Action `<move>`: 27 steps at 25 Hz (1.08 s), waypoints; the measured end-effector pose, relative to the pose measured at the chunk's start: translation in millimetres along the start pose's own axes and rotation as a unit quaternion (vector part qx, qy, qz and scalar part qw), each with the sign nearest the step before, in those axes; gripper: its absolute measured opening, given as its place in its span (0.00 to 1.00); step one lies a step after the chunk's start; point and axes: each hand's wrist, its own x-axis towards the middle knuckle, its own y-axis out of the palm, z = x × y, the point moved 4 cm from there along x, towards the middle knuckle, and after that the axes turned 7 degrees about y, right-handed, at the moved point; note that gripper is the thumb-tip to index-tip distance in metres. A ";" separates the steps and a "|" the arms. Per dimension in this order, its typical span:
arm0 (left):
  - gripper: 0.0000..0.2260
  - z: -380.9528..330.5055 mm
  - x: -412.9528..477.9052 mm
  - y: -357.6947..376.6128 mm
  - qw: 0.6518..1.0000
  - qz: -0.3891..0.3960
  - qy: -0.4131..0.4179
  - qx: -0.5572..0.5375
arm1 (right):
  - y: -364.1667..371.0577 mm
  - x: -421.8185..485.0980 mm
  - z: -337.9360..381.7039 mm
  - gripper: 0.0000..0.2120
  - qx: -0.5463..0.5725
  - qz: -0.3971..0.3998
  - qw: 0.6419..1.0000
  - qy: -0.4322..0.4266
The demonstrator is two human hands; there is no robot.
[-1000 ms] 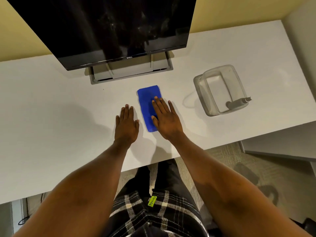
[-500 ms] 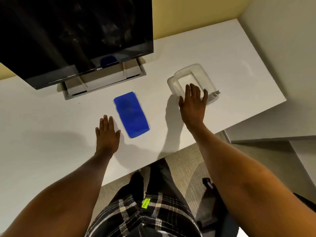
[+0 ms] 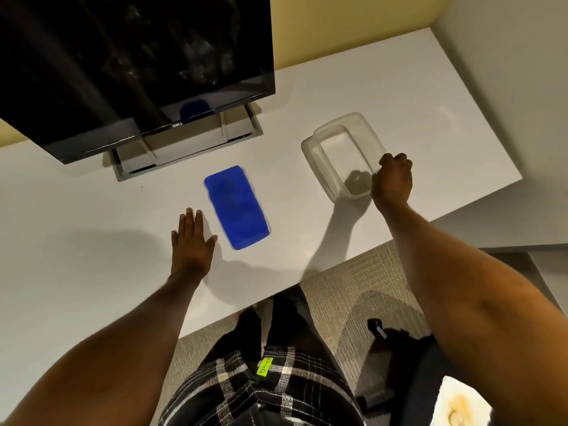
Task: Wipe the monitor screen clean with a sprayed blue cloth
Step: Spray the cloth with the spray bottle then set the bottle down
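Note:
The folded blue cloth lies flat on the white desk, in front of the dark monitor, whose screen shows smudges. My left hand rests flat on the desk just left of the cloth, fingers together, holding nothing. My right hand is curled at the near right corner of the clear plastic container, fingers closed over the spot where the small spray bottle lay. The bottle itself is hidden under the hand.
The monitor's grey stand base sits behind the cloth. The desk's front edge runs diagonally above my lap, and a wall closes the right side. A dark chair part is on the floor to the lower right.
My right hand left the cloth, moved right to the container and curled its fingers shut at the corner. The view swung right. My left hand stayed flat.

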 end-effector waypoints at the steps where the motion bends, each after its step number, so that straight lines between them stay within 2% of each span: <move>1: 0.32 -0.1 -0.5 -0.1 1.000 -0.001 0.000 -0.002 | 1.7 0.0 0.6 0.17 0.011 0.010 1.000 0.000; 8: 0.32 3.3 -0.4 1.9 1.000 -0.013 0.008 -0.016 | 5.8 3.4 -0.2 0.16 0.022 0.052 0.998 0.004; 13: 0.33 5.4 3.7 5.7 1.000 -0.012 0.008 -0.015 | -10.6 2.1 7.3 0.13 0.026 0.021 0.999 -0.025; 16: 0.33 7.5 4.7 8.2 1.000 -0.011 0.005 -0.011 | -25.1 -2.8 21.7 0.12 0.116 -0.006 0.991 -0.070; 20: 0.33 7.7 2.9 5.6 1.000 -0.007 0.009 -0.015 | -45.3 -15.9 53.4 0.16 0.254 -0.034 0.960 -0.115; 24: 0.33 5.5 0.4 3.0 1.000 -0.009 0.017 -0.010 | -52.0 -36.8 88.5 0.08 0.366 -0.052 0.919 -0.135; 25: 0.34 6.0 0.2 2.3 1.000 -0.006 0.016 -0.008 | -51.0 -43.8 97.0 0.06 0.388 -0.052 0.909 -0.145; 27: 0.34 6.6 0.0 1.2 1.000 0.001 0.016 -0.008 | -43.6 -57.2 112.1 0.09 0.415 -0.020 0.897 -0.154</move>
